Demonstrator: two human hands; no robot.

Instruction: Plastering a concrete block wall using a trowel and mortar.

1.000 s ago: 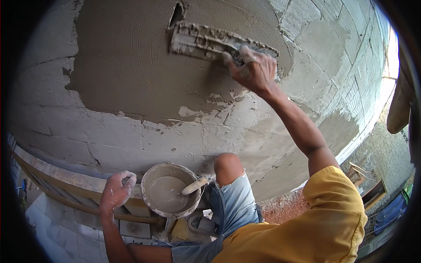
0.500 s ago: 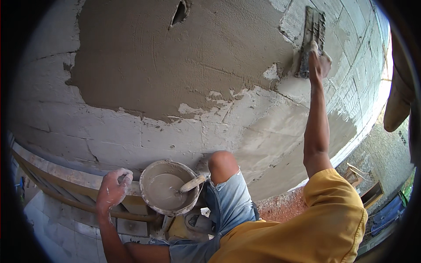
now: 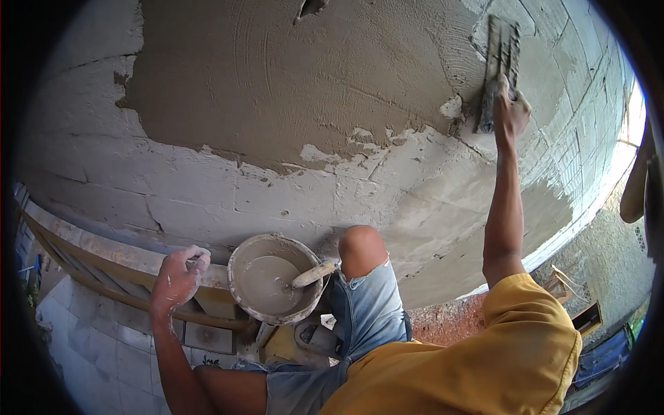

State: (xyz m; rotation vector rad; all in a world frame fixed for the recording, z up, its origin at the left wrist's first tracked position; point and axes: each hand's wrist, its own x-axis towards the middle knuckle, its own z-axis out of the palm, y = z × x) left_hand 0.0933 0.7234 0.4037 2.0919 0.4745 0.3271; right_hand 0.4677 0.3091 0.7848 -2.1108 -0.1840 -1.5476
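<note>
My right hand (image 3: pixel 512 115) is closed around the handle of a long plastering trowel (image 3: pixel 503 50). The trowel stands nearly upright against the block wall (image 3: pixel 304 195), at the right edge of a large area of wet grey plaster (image 3: pixel 290 83). Ridges of mortar cling to its back. Smeared with plaster, my left hand (image 3: pixel 178 278) is raised left of the bucket, its fingers loosely curled with a gap to the thumb and nothing visible between them. The bucket (image 3: pixel 238 294) holds wet grey mortar. A wooden handle (image 3: pixel 313 274) leans out over its right rim, its lower end sunk in the mix.
My bent knee (image 3: pixel 363 252) is just right of the bucket. A ledge (image 3: pixel 104 250) runs along the wall's foot at left, above a tiled floor (image 3: pixel 114 346). A small bare patch (image 3: pixel 452 107) breaks the plaster's lower edge. Blue sheeting (image 3: pixel 609 360) lies far right.
My right hand has brought the trowel slightly left and down across the wall, toward the wet plaster. My left hand stays raised beside the bucket. The whole view has shifted a little.
</note>
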